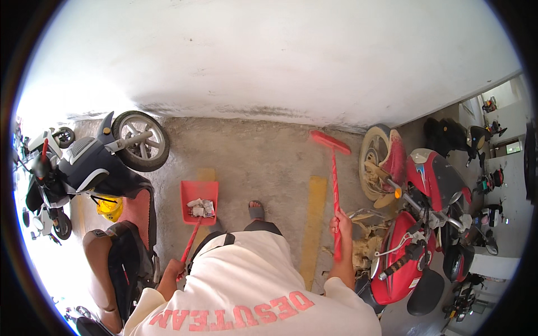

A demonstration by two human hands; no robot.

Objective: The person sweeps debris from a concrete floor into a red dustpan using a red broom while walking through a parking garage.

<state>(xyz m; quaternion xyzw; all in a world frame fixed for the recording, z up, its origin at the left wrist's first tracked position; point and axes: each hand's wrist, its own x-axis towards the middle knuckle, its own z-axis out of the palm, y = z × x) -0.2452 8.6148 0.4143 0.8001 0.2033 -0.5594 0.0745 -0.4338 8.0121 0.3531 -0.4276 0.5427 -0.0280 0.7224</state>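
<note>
My right hand [341, 222] is closed around the red handle of a broom [335, 182]. The broom's red head [330, 142] is out ahead of me, close to the white wall and left of a motorcycle's front wheel. Low on my left, my left hand [175, 269] grips the red handle of a long-handled dustpan [182, 210]. Crumpled pale scraps of litter [200, 208] lie in the pan. The pan rests near the floor, left of my sandalled foot [256, 210].
A dark scooter [95, 162] with a yellow helmet [110, 208] stands at left. At right is a red motorcycle [400, 257], with dry brownish debris [367, 246] beside it. Yellow stripes [314, 224] mark the concrete floor [252, 151]; a white wall [269, 61] runs across the far side.
</note>
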